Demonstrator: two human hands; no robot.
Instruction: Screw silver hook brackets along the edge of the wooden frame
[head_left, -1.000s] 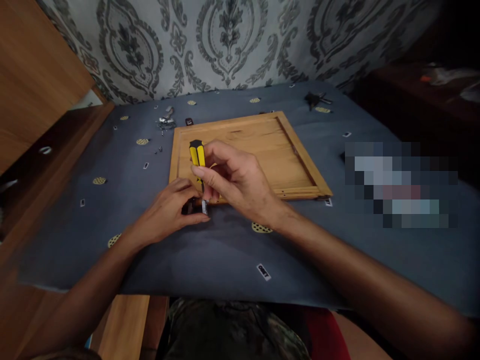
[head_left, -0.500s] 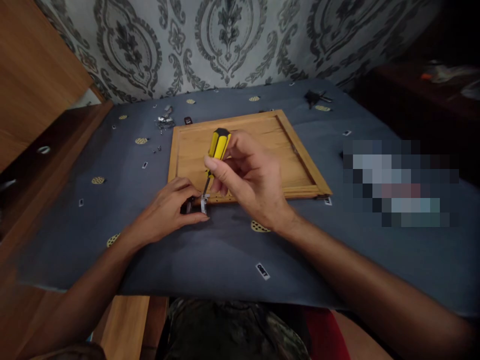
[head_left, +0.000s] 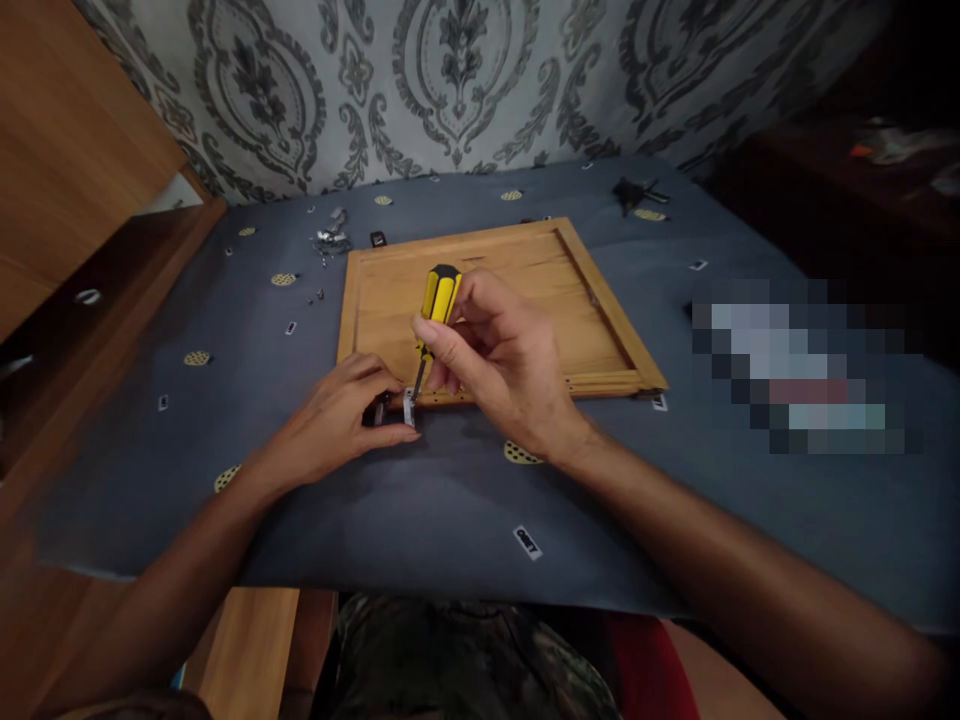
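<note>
My right hand (head_left: pixel 514 375) grips a yellow and black screwdriver (head_left: pixel 441 296) between thumb and fingers. Its shaft slants down to a small metal hinge (head_left: pixel 409 408) at the near edge of a framed wooden panel (head_left: pixel 405 310), close to the panel's left corner. Around that hinge my left hand (head_left: pixel 334 415) is curled, thumb in front and fingers behind, steadying it against the edge. Whether the screwdriver tip sits in a screw is too small to tell. Part of the hinge is hidden by my left fingers.
Loose metal hardware (head_left: pixel 331 238) and small screws (head_left: pixel 316 297) lie on the dark patterned cloth (head_left: pixel 450 510) at the left. A black object (head_left: pixel 634 193) rests at the back right. A blurred-out item (head_left: pixel 802 365) lies at the right. Wooden furniture (head_left: pixel 67 200) borders the left side.
The screwdriver has come down a little, and its tip has shifted slightly right and nearer along the hinge. My left hand stays in place on the hinge.
</note>
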